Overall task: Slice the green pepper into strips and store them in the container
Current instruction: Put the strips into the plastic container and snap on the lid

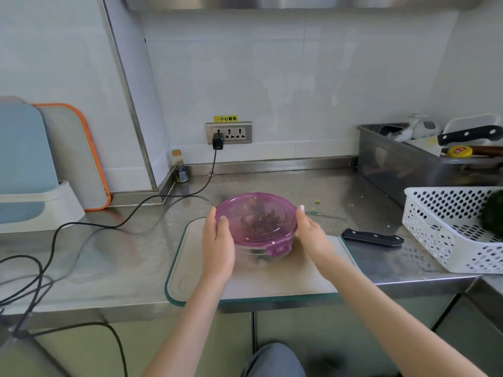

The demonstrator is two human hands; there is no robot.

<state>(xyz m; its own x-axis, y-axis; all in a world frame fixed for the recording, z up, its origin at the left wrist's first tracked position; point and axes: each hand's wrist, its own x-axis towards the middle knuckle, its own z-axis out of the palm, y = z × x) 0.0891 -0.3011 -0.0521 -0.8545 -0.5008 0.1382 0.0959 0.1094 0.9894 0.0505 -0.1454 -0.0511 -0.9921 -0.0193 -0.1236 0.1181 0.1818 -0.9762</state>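
The container, a clear round bowl under a translucent purple lid, sits on the glass cutting board at the middle of the steel counter. Dark pepper strips show through the lid, so the slicing looks done and the closing step is in hand. The bowl appears to be glass: likely heavy for its size, rigid, slick-walled and breakable, standing on an equally slick board. It is best taken low on both sides of the wall, not by the lid alone, whose front clip at 6 o'clock cannot be judged latched or loose.

The left hand cups the rim at 9 o'clock, thumb laid on the lid edge, fingers curled around the side. The right hand mirrors it at 3 o'clock, thumb up against the lid, grasping the wall. Both forearms reach in from 6 o'clock, converging on the bowl.

Outward, a black-handled knife lies at 3 o'clock just off the board, a white perforated basket beyond it. A wall socket sits at 12 o'clock, and its cable trails toward 9 o'clock.
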